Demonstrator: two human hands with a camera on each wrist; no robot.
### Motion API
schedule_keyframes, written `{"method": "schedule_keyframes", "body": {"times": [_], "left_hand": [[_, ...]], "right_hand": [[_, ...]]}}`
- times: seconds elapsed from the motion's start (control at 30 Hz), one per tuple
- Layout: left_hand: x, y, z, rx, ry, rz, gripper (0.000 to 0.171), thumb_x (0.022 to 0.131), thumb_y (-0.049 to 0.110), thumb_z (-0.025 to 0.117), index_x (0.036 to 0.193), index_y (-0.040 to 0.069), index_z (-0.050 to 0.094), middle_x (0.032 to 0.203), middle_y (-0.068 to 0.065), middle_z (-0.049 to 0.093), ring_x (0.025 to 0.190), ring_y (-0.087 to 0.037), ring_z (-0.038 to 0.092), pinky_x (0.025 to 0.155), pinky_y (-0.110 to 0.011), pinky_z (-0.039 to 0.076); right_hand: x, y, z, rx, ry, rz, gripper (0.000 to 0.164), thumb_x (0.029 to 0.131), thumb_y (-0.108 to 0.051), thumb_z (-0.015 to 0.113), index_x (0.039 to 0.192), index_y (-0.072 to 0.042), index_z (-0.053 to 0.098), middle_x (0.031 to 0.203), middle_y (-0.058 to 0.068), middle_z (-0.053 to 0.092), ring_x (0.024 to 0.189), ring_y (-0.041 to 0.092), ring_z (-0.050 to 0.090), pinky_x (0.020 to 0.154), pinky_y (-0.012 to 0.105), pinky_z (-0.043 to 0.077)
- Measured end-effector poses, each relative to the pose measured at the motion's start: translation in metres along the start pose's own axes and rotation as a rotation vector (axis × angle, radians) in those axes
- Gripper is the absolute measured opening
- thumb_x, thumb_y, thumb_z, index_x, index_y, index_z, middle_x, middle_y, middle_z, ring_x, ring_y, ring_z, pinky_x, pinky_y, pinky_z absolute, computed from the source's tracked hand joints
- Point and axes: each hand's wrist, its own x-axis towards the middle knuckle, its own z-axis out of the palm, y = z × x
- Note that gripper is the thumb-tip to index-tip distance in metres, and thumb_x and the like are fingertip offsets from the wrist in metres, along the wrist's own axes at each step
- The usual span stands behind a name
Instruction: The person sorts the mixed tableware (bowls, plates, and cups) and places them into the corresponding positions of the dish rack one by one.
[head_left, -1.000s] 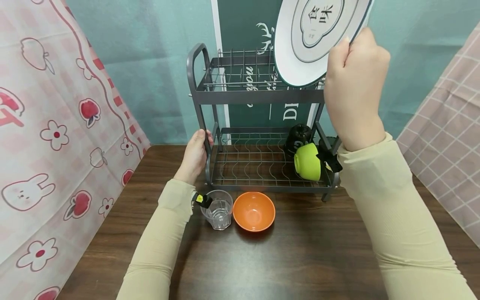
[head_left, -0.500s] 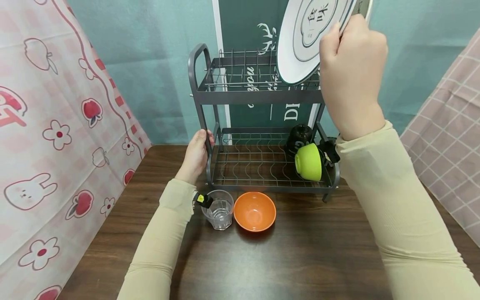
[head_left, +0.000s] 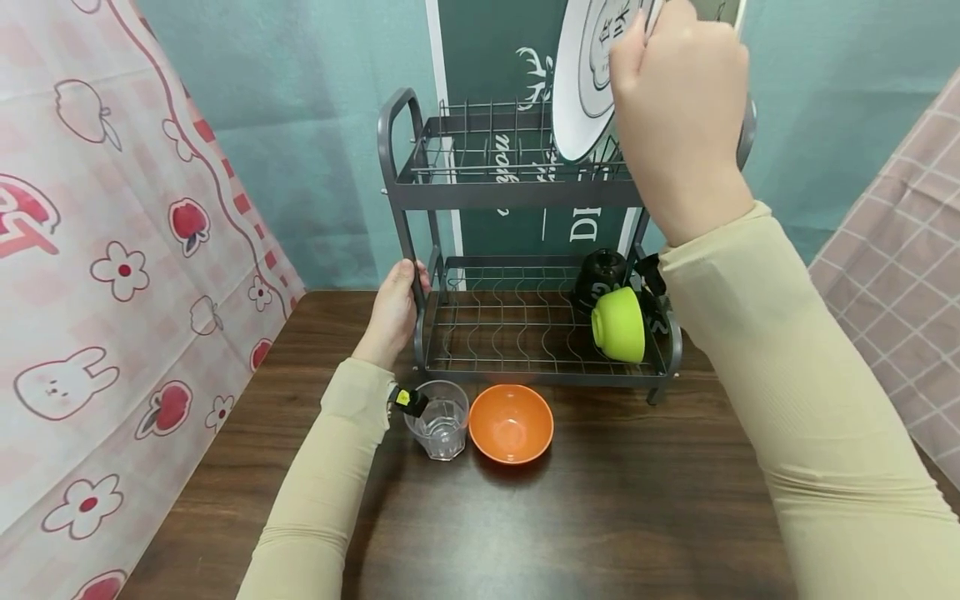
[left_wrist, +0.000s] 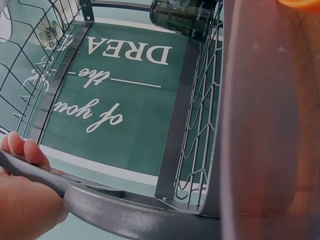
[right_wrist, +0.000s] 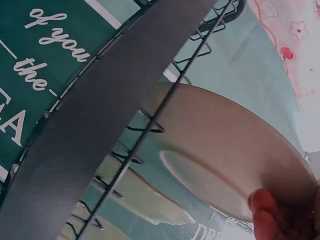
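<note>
My left hand (head_left: 393, 308) grips the left upright of a dark grey two-tier dish rack (head_left: 517, 197); its fingers wrap the bar in the left wrist view. My right hand (head_left: 682, 117) pinches the edge of a white plate (head_left: 579, 96) with dark printed characters. The plate is tilted on edge over the right part of the upper tier. Its underside and my fingertips (right_wrist: 265, 212) show in the right wrist view, beyond the tier's wires. Whether the plate touches the wires I cannot tell. My right hand hides the plate's right part in the head view.
A lime green bowl (head_left: 619, 325) lies on its side at the lower tier's right, beside a dark cup (head_left: 600, 279). In front of the rack stand a clear glass (head_left: 441, 427) and an orange bowl (head_left: 512, 423). Pale green dish-like shapes (right_wrist: 145, 192) show behind the upper tier's wires.
My right hand has moved left and further up in the head view with the plate. The plate has turned more edge-on. My left hand keeps its grip on the rack.
</note>
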Motion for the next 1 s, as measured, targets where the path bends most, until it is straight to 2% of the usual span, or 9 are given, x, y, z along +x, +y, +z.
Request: {"method": "schedule_keyframes", "body": {"times": [0.13,0.27,0.4,0.5,0.6,0.77,0.87,1.0], "left_hand": [[0.000,0.000,0.000,0.002,0.007,0.007,0.026,0.099,0.030,0.031,0.088,0.012,0.048,0.076,0.004,0.050,0.080,-0.012,0.047,0.082,-0.022,0.038],[0.000,0.000,0.000,-0.002,0.007,0.017,0.026,0.099,0.030,0.032,0.088,0.012,0.048,0.076,0.004,0.050,0.079,-0.011,0.047,0.081,-0.022,0.039],[0.001,0.000,0.001,-0.006,0.008,0.015,0.026,0.099,0.029,0.032,0.088,0.012,0.048,0.075,0.005,0.050,0.078,-0.011,0.048,0.080,-0.021,0.039],[0.001,-0.001,0.001,-0.006,0.007,0.014,0.026,0.099,0.030,0.032,0.088,0.012,0.048,0.074,0.005,0.051,0.078,-0.011,0.048,0.081,-0.021,0.039],[0.001,-0.001,0.001,-0.010,0.001,0.017,0.026,0.099,0.030,0.032,0.088,0.012,0.048,0.075,0.005,0.050,0.080,-0.013,0.047,0.081,-0.022,0.039],[0.002,-0.001,0.001,-0.012,-0.004,0.014,0.026,0.099,0.030,0.032,0.088,0.013,0.048,0.076,0.004,0.050,0.082,-0.014,0.046,0.082,-0.022,0.039],[0.002,-0.001,0.000,-0.013,0.000,0.007,0.026,0.098,0.030,0.032,0.088,0.013,0.049,0.077,0.004,0.050,0.081,-0.013,0.047,0.082,-0.022,0.039],[0.003,-0.002,0.000,-0.017,0.006,0.002,0.026,0.099,0.030,0.032,0.088,0.013,0.049,0.077,0.004,0.050,0.082,-0.013,0.047,0.082,-0.021,0.039]], "right_hand": [[0.006,-0.006,0.003,-0.013,0.006,-0.050,0.052,0.098,-0.029,0.019,0.109,0.000,0.061,0.074,0.020,0.056,0.063,0.033,0.051,0.051,0.026,0.025],[0.010,-0.008,0.006,-0.033,-0.035,-0.035,0.054,0.099,-0.029,0.017,0.114,0.001,0.059,0.083,0.022,0.058,0.078,0.038,0.058,0.055,0.025,0.025],[0.013,-0.008,0.009,-0.062,-0.126,0.016,0.053,0.099,-0.029,0.016,0.121,0.001,0.055,0.074,0.016,0.047,0.077,0.038,0.057,0.052,0.027,0.028],[0.016,-0.008,0.012,-0.099,-0.191,0.048,0.052,0.099,-0.027,0.017,0.127,0.001,0.050,0.073,0.015,0.046,0.076,0.037,0.057,0.049,0.029,0.029],[0.018,-0.008,0.013,-0.138,-0.222,0.058,0.051,0.099,-0.025,0.017,0.126,0.002,0.050,0.075,0.016,0.046,0.073,0.037,0.055,0.047,0.030,0.029],[0.020,-0.010,0.014,-0.216,-0.263,0.075,0.053,0.099,-0.026,0.015,0.120,0.005,0.053,0.083,0.020,0.050,0.071,0.035,0.052,0.045,0.029,0.027],[0.021,-0.012,0.016,-0.264,-0.298,0.103,0.054,0.100,-0.027,0.015,0.125,0.004,0.051,0.094,0.025,0.058,0.069,0.033,0.052,0.043,0.028,0.027],[0.023,-0.015,0.018,-0.348,-0.352,0.122,0.054,0.101,-0.029,0.015,0.133,0.007,0.041,0.106,0.027,0.062,0.064,0.031,0.051,0.041,0.027,0.028]]}}
